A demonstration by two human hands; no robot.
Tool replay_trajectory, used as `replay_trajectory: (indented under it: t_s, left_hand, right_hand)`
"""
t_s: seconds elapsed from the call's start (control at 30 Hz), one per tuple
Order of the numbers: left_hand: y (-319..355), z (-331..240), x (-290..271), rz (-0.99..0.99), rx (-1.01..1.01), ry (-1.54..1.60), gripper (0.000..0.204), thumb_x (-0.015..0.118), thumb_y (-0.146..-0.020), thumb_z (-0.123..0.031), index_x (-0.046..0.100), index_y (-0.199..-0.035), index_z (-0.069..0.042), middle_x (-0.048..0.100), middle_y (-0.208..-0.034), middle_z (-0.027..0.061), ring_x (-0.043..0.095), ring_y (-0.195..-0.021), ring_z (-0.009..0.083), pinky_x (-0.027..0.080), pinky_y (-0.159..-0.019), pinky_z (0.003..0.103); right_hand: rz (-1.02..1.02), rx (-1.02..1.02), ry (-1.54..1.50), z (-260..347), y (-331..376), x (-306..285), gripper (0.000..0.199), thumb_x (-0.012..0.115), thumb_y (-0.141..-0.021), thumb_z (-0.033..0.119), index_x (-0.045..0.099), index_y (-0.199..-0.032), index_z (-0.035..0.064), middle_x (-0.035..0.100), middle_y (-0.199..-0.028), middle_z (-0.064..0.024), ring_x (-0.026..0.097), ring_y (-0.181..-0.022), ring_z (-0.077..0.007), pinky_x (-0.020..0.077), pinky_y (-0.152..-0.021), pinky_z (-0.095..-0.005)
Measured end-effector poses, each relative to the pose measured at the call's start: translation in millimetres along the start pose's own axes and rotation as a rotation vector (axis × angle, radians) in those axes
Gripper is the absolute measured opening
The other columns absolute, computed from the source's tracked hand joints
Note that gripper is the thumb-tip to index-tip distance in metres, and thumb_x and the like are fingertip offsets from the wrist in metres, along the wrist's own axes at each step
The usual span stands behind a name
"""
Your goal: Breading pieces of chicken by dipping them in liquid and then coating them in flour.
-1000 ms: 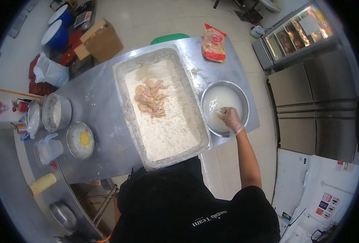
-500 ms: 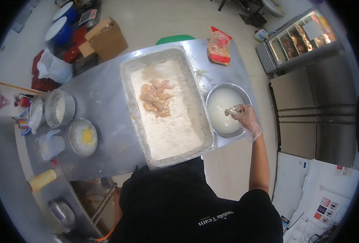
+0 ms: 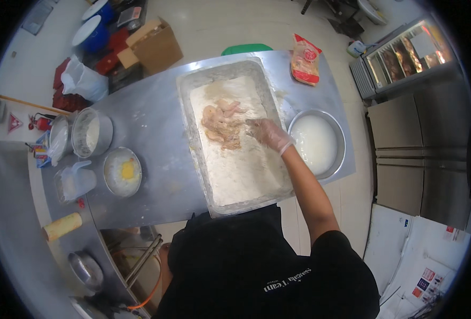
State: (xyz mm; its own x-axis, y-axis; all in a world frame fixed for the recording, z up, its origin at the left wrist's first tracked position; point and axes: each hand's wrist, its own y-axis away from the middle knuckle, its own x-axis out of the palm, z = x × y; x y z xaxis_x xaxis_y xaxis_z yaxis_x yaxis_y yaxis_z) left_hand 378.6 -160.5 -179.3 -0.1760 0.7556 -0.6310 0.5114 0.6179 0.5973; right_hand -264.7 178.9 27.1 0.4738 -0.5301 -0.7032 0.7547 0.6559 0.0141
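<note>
Reaching over the rectangular grey metal tray (image 3: 219, 74) at frame centre, right hand (image 3: 270, 135) in clear plastic glove, fingers bunched beside pale raw meat pieces (image 3: 222, 125) on white flour (image 3: 241, 175); can't tell if pinching anything. Round silver metal bowl (image 3: 341, 143), milky liquid (image 3: 312, 141) inside, right of centre on grey metal tabletop (image 3: 158, 159). Left hand (image 3: 164, 250) lower left of centre, mostly hidden, grip unclear.

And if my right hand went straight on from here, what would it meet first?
Your right hand would probably meet the raw chicken pieces on the flour, though its height is unclear.
</note>
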Motion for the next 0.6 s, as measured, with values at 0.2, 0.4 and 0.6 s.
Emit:
replay_trajectory:
  t_s: [0.2,0.4,0.6]
  left_hand:
    - [14.0,10.4,17.2,-0.004,-0.133,0.081,0.03,0.059,-0.084,-0.027,0.067,-0.094,0.0,0.067,-0.082,0.019,0.067,-0.077,0.0284,0.05,-0.071,0.036]
    - [24.5,15.4,29.1,0.005,-0.133,0.084,0.03,0.059,-0.084,-0.027,0.067,-0.094,0.0,0.067,-0.082,0.019,0.067,-0.077,0.0285,0.05,-0.071,0.035]
    - [21.0,2.4,29.4,0.011,-0.077,0.051,0.03,0.058,-0.085,-0.027,0.066,-0.094,0.0,0.067,-0.081,0.019,0.067,-0.077,0.0286,0.05,-0.071,0.035]
  right_hand:
    - [-0.128,-0.091,0.624,-58.1,21.3,95.7,0.026,0.046,-0.091,0.024,0.058,-0.102,0.0041,0.058,-0.076,-0.0194,0.057,-0.073,-0.0348,0.0448,-0.065,-0.0454]
    - [0.398,0.015,0.436,43.4,83.0,90.1,0.036,0.054,-0.086,0.032,0.058,-0.109,0.0046,0.058,-0.076,-0.0194,0.059,-0.082,-0.0372,0.0472,-0.077,-0.0469]
    - [0.474,0.337,0.393,38.5,107.7,102.7,0.045,0.064,-0.079,0.039,0.06,-0.113,0.0097,0.061,-0.101,-0.0204,0.061,-0.094,-0.0357,0.0493,-0.081,-0.0433]
